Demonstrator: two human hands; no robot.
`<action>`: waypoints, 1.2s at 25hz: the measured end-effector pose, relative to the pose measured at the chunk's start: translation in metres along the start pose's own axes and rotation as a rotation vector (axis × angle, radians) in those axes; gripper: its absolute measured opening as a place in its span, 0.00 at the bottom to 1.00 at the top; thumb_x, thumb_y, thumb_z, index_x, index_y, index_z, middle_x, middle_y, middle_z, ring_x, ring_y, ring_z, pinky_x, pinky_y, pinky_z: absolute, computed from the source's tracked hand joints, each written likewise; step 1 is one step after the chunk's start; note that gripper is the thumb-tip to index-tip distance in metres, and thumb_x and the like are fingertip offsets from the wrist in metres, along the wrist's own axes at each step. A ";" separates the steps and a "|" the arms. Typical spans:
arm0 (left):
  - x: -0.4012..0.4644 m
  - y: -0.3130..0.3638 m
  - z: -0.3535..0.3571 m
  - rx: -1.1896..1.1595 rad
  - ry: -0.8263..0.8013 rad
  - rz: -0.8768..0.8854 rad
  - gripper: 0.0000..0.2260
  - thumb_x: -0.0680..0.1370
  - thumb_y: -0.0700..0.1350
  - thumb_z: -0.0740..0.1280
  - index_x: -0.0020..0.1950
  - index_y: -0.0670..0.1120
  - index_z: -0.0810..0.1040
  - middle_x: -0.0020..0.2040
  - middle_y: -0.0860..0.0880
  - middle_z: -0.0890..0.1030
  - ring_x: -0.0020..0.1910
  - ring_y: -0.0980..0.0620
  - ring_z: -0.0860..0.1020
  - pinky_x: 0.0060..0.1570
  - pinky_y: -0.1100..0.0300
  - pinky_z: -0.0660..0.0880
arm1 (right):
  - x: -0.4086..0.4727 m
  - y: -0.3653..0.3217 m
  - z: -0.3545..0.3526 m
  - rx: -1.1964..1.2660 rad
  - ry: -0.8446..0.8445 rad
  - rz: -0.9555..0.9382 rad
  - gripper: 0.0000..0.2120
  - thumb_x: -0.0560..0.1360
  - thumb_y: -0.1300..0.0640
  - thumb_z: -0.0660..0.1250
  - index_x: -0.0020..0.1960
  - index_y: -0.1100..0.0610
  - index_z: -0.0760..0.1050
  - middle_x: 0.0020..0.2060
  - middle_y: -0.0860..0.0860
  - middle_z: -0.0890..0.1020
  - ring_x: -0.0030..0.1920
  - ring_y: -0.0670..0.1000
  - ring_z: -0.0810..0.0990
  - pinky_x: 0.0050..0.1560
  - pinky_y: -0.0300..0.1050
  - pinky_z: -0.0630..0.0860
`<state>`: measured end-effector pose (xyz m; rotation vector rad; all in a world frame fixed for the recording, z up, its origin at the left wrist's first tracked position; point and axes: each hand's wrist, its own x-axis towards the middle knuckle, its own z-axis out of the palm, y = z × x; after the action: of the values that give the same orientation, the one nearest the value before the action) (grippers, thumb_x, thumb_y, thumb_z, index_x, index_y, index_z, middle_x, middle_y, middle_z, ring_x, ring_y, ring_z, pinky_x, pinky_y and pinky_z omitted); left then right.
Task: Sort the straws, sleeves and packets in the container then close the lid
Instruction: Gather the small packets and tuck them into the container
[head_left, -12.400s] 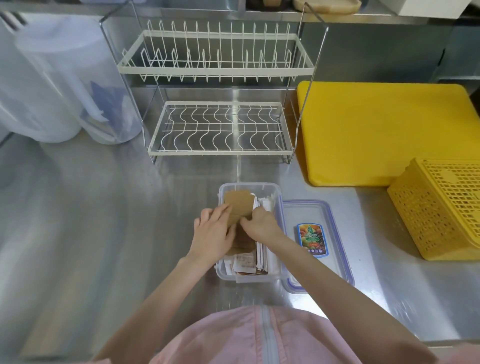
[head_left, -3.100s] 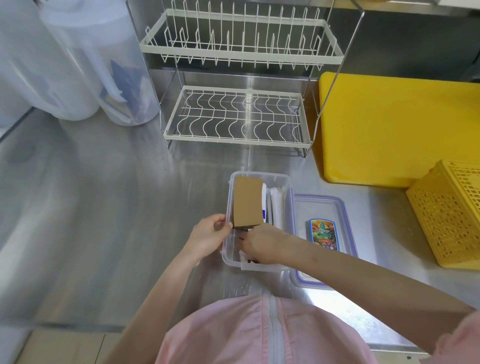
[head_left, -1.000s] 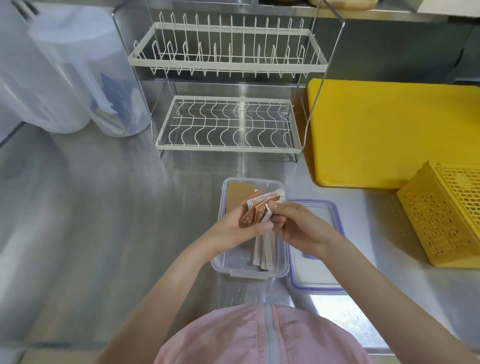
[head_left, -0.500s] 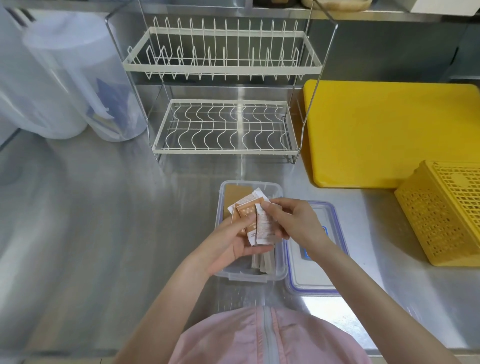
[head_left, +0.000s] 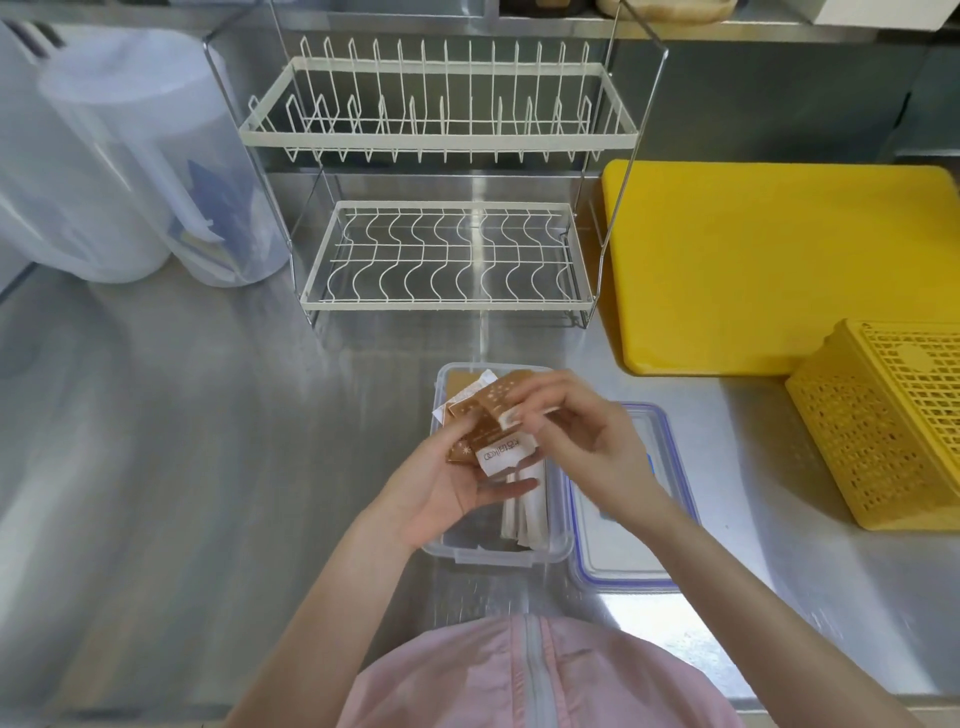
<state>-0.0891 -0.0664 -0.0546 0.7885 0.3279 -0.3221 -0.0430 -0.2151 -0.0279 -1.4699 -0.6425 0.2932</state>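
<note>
A clear plastic container (head_left: 491, 556) stands on the steel counter in front of me. Paper-wrapped straws (head_left: 524, 519) lie along its right side, and a brown cardboard sleeve (head_left: 457, 379) shows at its far end. Above the container, my left hand (head_left: 447, 483) holds a small stack of brown and white packets (head_left: 483, 436). My right hand (head_left: 576, 436) pinches the top of the same stack with thumb and fingers. The blue-rimmed lid (head_left: 623, 561) lies flat to the right of the container, partly hidden by my right forearm.
A white wire dish rack (head_left: 441, 260) stands behind the container. A yellow cutting board (head_left: 779, 260) and a yellow perforated basket (head_left: 883, 421) are at the right. Translucent jugs (head_left: 130, 171) stand at the back left.
Both hands have come out of the container with the packets and hold them above it. Over the last second the packets have shifted and turned between my fingers.
</note>
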 end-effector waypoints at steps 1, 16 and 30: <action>0.000 0.001 0.000 -0.012 -0.007 -0.003 0.14 0.73 0.50 0.61 0.50 0.45 0.82 0.47 0.42 0.84 0.48 0.42 0.82 0.46 0.47 0.80 | -0.002 0.004 0.003 -0.013 -0.043 0.029 0.05 0.70 0.58 0.65 0.41 0.51 0.79 0.45 0.42 0.80 0.47 0.44 0.80 0.44 0.41 0.79; -0.009 -0.001 -0.006 0.008 0.000 0.027 0.18 0.75 0.47 0.62 0.63 0.44 0.73 0.54 0.40 0.82 0.50 0.43 0.82 0.52 0.44 0.79 | 0.002 0.009 0.001 -0.450 -0.152 0.083 0.27 0.70 0.62 0.69 0.61 0.39 0.66 0.57 0.30 0.69 0.43 0.35 0.77 0.38 0.27 0.72; -0.007 0.006 -0.010 0.088 0.040 0.068 0.11 0.78 0.40 0.56 0.55 0.44 0.76 0.47 0.45 0.85 0.46 0.50 0.83 0.46 0.58 0.80 | 0.009 0.016 -0.004 -0.208 0.048 0.561 0.11 0.73 0.57 0.67 0.54 0.54 0.69 0.45 0.54 0.81 0.39 0.45 0.79 0.34 0.30 0.76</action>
<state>-0.0942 -0.0541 -0.0546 0.8915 0.3256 -0.2588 -0.0303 -0.2114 -0.0416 -1.8383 -0.2116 0.6363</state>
